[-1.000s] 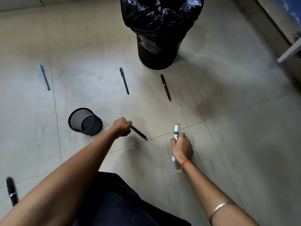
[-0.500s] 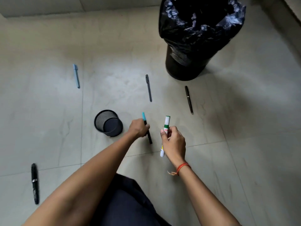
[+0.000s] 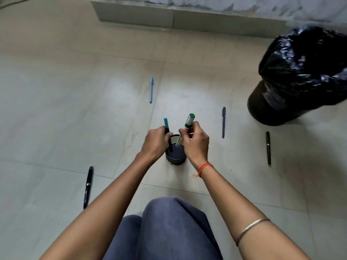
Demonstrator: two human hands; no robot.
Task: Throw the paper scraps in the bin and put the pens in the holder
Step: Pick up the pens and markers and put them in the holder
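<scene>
A black mesh pen holder (image 3: pixel 176 156) stands on the tiled floor in front of my knee. My left hand (image 3: pixel 155 141) grips a black pen with a teal cap (image 3: pixel 166 124), whose lower end is inside the holder. Beside it, my right hand (image 3: pixel 196 142) holds a white marker with a green cap (image 3: pixel 189 121), its tip dipping into the holder. Loose pens lie on the floor: a light blue pen (image 3: pixel 151 90), a grey pen (image 3: pixel 223 121), a black pen (image 3: pixel 268 148) on the right, another black pen (image 3: pixel 87 186) on the left.
A black bin lined with a black bag (image 3: pixel 298 76) stands at the far right. A low grey skirting and wall (image 3: pixel 169 15) run along the back. My knee in blue cloth (image 3: pixel 165 231) fills the lower middle. No paper scraps show.
Both hands lifted their pens off the floor and carried them left to the holder. The pens are now upright with their lower ends inside it. My view swung left.
</scene>
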